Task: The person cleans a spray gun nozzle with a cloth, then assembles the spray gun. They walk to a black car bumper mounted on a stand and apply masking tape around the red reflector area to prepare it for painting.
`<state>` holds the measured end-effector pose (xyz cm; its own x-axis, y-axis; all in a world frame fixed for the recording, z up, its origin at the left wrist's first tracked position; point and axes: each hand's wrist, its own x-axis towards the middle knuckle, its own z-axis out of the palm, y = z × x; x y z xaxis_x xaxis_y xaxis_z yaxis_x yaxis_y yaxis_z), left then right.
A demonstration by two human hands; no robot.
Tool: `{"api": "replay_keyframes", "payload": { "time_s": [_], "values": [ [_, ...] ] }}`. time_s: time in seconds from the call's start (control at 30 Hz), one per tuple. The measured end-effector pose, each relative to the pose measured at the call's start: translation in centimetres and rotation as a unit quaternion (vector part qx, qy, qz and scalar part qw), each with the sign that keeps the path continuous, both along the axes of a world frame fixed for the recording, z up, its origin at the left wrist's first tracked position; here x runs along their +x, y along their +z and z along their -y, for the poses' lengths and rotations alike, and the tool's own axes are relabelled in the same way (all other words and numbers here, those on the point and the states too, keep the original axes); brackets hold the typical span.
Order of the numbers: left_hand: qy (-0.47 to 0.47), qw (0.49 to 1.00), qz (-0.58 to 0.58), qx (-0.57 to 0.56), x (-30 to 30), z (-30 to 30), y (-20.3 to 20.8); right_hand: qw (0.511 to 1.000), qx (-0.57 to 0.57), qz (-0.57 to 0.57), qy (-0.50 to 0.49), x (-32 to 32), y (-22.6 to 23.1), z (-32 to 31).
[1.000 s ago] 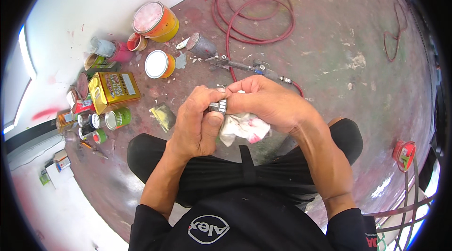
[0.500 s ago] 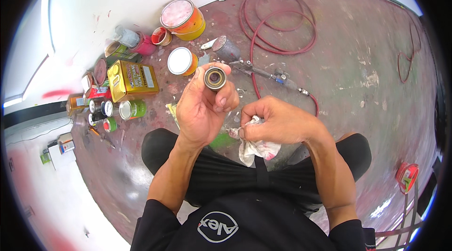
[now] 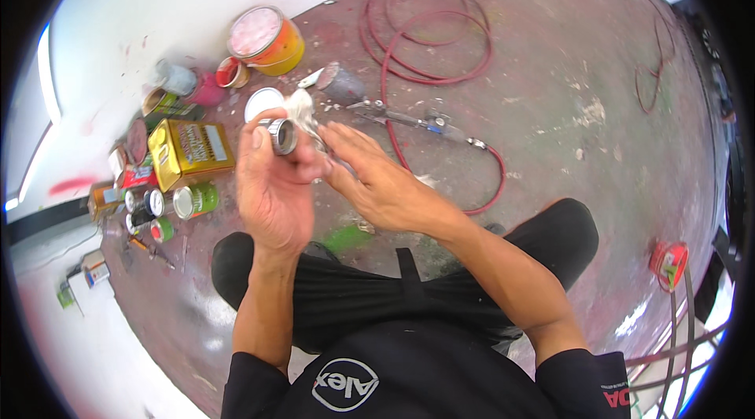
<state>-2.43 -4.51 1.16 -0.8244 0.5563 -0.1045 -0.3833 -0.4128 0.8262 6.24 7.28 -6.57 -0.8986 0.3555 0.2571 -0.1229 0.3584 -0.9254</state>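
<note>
My left hand [image 3: 274, 203] is raised and closed around a small round metal cap [image 3: 282, 137] with a ridged rim and a hollow open end. Against its fingers, my right hand [image 3: 376, 181] reaches in from the right with a crumpled white rag [image 3: 300, 109]. The rag sticks up past the fingertips, close to the cap; whether it touches the cap is hidden. On the floor ahead lies a spray gun [image 3: 421, 122] joined to a red hose [image 3: 491, 53]. A grey paint-stained cup [image 3: 340, 84] lies beside it.
To the left stand several paint cans, a yellow rectangular tin [image 3: 189, 153], a green can [image 3: 197, 200] and an orange-yellow bucket [image 3: 281, 48] near the white wall. My crossed legs are close below my hands. A red pail [image 3: 668, 265] stands at the far right.
The right hand has moved up and left with the rag to meet the left hand. The cap has turned from facing up to lying on its side. The view has shifted slightly.
</note>
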Motion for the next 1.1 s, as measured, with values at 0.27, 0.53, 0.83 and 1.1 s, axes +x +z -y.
{"api": "replay_keyframes", "payload": {
  "time_s": [0.27,0.53,0.83,1.1],
  "values": [
    [0.071,0.97,-0.123,-0.195,0.7,-0.4,-1.9,0.935,-0.174,0.289,0.104,1.2,2.2,-1.1],
    [0.169,0.965,-0.152,-0.132,-1.6,0.5,1.0,0.931,0.12,0.326,0.114,1.9,-1.7,1.1],
    [0.097,0.917,-0.177,-0.346,-2.6,5.4,0.4,0.935,-0.253,0.238,0.066,-4.0,0.2,0.8],
    [-0.057,0.969,-0.107,-0.217,0.1,1.9,-3.2,0.923,-0.35,0.142,0.076,-3.1,2.2,-1.0]
  ]
}}
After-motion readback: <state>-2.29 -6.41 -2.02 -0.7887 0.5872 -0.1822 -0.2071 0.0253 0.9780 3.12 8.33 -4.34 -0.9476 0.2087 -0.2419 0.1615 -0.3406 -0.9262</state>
